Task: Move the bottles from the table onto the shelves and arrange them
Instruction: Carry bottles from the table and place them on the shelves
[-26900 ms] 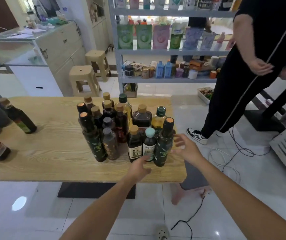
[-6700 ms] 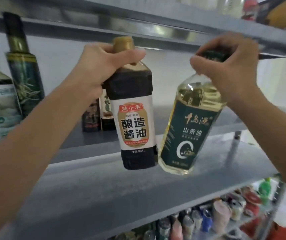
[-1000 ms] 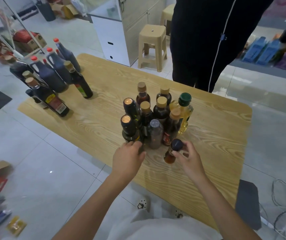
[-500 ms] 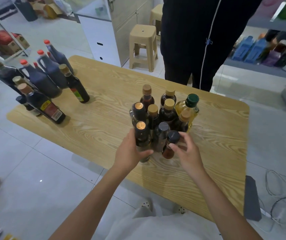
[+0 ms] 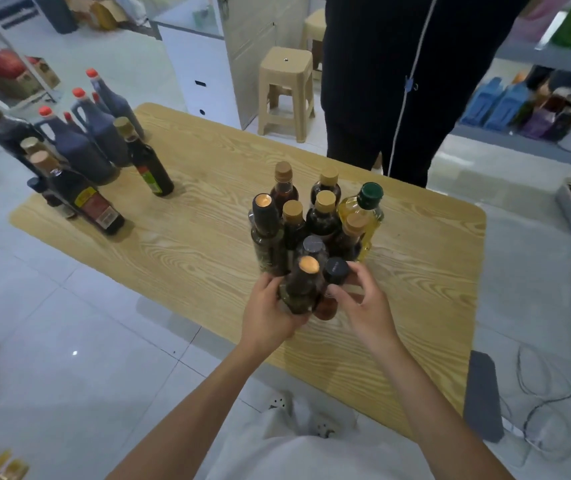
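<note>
A cluster of several bottles stands in the middle of the wooden table. My left hand grips a dark bottle with a copper cap, raised in front of the cluster. My right hand pinches a small brown bottle with a black cap right beside it. A yellow oil bottle with a green cap stands at the cluster's right. A second group of dark bottles, some with red caps, stands at the table's far left corner.
A person in black clothes stands just behind the table. A beige stool and a white cabinet are behind it. A grey shelf with goods is at the right. Cables lie on the floor at the right.
Both hands have closed round their bottles and lifted them towards me, the copper-capped one now clear of the cluster. The view has shifted slightly.
</note>
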Motion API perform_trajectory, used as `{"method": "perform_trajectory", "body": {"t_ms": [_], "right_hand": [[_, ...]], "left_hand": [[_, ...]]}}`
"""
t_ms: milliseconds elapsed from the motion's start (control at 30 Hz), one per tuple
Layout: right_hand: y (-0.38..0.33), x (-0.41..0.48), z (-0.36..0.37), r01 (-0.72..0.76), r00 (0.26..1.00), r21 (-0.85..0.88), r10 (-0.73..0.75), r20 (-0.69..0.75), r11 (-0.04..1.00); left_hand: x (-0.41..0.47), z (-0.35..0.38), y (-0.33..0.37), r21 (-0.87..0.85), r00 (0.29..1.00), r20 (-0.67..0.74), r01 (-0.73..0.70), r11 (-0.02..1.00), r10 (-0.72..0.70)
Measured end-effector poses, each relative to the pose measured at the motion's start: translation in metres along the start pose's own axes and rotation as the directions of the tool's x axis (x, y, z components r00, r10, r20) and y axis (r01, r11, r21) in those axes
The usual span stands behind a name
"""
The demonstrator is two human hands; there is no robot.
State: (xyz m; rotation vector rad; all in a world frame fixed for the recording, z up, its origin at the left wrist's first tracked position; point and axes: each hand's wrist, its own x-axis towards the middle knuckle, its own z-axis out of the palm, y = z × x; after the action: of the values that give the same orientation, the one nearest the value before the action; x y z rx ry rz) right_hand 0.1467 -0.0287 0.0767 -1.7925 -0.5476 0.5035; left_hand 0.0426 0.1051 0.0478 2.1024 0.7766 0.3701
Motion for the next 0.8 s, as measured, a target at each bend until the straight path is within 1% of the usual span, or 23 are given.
{"method": "perform_trajectory", "body": {"t_ms": [67,133,167,267,367,433,500,600,667,733,800], "right_hand": [[-0.002,-0.001,-0.007,0.013,0.997,-0.033,-0.011,0.071,0.999],[-0.005,-0.001,-0.012,0.055,0.988,-0.054,-0.046,0.146,0.997],[-0.007,-0.002,-0.013,0.08,0.979,-0.063,-0.067,0.19,0.995],[-0.019,-0.003,-0.004,0.165,0.929,-0.036,-0.143,0.342,0.986],[-0.04,-0.014,0.024,0.216,0.829,0.05,-0.21,0.518,0.975],[-0.057,-0.028,0.051,0.247,0.733,0.105,-0.256,0.631,0.963],[-0.077,-0.049,0.08,0.267,0.62,0.17,-0.304,0.723,0.949],[-0.112,-0.087,0.128,0.265,0.429,0.282,-0.374,0.822,0.922],[-0.138,-0.118,0.159,0.266,0.291,0.36,-0.431,0.854,0.894],[-0.165,-0.155,0.19,0.241,0.155,0.441,-0.483,0.862,0.865],[-0.193,-0.194,0.219,0.205,0.031,0.516,-0.532,0.846,0.832]], "left_hand": [[-0.013,-0.002,0.002,-0.133,0.98,-0.058,0.179,0.975,-0.188],[-0.032,-0.006,0.0,-0.268,0.928,-0.121,0.312,0.912,-0.353],[-0.043,-0.009,-0.001,-0.331,0.895,-0.153,0.353,0.875,-0.419],[-0.08,-0.025,0.002,-0.458,0.801,-0.279,0.373,0.807,-0.529],[-0.123,-0.051,0.009,-0.5,0.674,-0.445,0.359,0.788,-0.59],[-0.155,-0.076,0.015,-0.513,0.576,-0.553,0.335,0.79,-0.603],[-0.192,-0.105,0.022,-0.526,0.467,-0.652,0.289,0.8,-0.597],[-0.253,-0.153,0.038,-0.524,0.29,-0.775,0.198,0.828,-0.561],[-0.297,-0.184,0.053,-0.51,0.139,-0.839,0.139,0.849,-0.527],[-0.344,-0.211,0.068,-0.487,-0.017,-0.873,0.088,0.869,-0.487],[-0.389,-0.235,0.084,-0.437,-0.144,-0.895,0.099,0.894,-0.422]]}}
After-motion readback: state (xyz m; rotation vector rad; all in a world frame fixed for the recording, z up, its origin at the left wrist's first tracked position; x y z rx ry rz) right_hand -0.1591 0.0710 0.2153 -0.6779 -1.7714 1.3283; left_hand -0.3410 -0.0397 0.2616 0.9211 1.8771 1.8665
